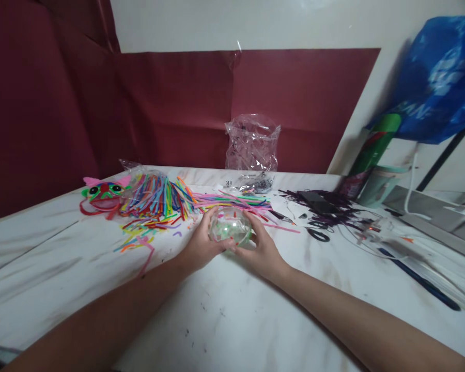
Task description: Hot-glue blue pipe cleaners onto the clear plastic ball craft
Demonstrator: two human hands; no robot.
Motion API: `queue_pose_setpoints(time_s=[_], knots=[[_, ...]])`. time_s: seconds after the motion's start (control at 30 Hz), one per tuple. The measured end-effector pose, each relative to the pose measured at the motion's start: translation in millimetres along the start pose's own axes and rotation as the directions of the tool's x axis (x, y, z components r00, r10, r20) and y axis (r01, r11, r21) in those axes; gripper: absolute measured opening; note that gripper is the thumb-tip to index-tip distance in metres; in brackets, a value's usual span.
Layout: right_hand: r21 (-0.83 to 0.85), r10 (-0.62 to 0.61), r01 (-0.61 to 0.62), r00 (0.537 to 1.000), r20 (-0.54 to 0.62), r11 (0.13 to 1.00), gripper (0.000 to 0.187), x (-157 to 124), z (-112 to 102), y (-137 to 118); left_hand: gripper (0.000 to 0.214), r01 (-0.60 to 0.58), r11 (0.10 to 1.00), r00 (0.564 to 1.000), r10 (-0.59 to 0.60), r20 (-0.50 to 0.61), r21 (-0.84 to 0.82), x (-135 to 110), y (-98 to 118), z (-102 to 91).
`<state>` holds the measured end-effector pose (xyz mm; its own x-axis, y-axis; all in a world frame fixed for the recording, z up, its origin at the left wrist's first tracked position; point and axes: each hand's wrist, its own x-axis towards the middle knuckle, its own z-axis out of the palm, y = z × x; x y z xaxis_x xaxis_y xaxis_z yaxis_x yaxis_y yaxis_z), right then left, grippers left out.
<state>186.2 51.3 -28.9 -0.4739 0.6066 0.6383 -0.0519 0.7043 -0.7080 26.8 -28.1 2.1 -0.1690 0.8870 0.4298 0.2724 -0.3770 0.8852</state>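
Note:
Between my two hands is a clear, rounded container (232, 226) with green and red bits showing on or through its wall; its exact kind I cannot make out. My left hand (205, 240) wraps its left side, thumb across the near face. My right hand (264, 249) grips the right side, fingers curved around it. Just behind it lies a row of pink, green and blue pipe cleaners (232, 200). A plastic bag of many-coloured pipe cleaners (149, 194) rests to the left, with short cut pieces (139, 235) scattered in front.
A colourful animal-face craft (105, 194) sits far left. Scissors (318, 233), dark purple strips (333, 206), a phone (318, 201) and cables lie right, by a pale mug (380, 186) and a dark blue pen-like stick (420, 279). A clear plastic bag (252, 147) stands at the back.

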Motion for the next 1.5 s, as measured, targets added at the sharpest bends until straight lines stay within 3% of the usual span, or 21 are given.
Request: queue_pose_setpoints(time_s=[0.1,0.17,0.3,0.5,0.63,0.77,0.87,1.1,1.5], knots=[[-0.016,-0.053,0.053,0.999,0.010,0.998,0.079,0,0,0,0.087,-0.048,0.999,0.999,0.048,0.006,0.017,-1,0,-0.3],[0.064,-0.036,0.034,0.999,0.033,0.997,0.077,1,-2,-2,0.085,-0.084,0.994,0.996,0.085,-0.004,0.070,-2,-1,-0.5],[0.236,0.050,-0.057,0.998,0.035,0.970,0.054,6,-6,-10,0.086,-0.217,0.912,0.970,0.240,-0.024,0.348,-1,-3,0.0],[0.041,-0.078,0.083,0.990,-0.117,0.996,0.024,11,-10,-16,0.083,-0.347,0.707,0.905,0.424,0.023,0.617,-1,-5,-0.4],[0.028,-0.039,0.042,0.994,-0.101,0.999,0.008,9,-7,-11,0.085,-0.321,0.615,0.911,0.409,0.057,0.720,-1,-11,-1.0],[-0.018,0.009,-0.010,0.999,-0.037,1.000,0.015,8,-5,-9,0.084,-0.272,0.570,0.930,0.362,0.060,0.775,0,-17,-0.8],[-0.053,0.013,-0.014,1.000,-0.019,0.998,0.008,8,-5,-10,0.081,-0.247,0.547,0.932,0.359,0.042,0.800,1,-17,0.0],[-0.207,-0.039,0.031,0.999,-0.034,0.978,0.008,7,-2,-9,0.079,-0.291,0.490,0.906,0.416,0.073,0.822,1,-12,3.9],[-0.288,-0.043,0.028,0.998,-0.047,0.957,0.007,11,6,-2,0.082,-0.228,0.523,0.930,0.367,0.024,0.821,3,-12,7.7]])
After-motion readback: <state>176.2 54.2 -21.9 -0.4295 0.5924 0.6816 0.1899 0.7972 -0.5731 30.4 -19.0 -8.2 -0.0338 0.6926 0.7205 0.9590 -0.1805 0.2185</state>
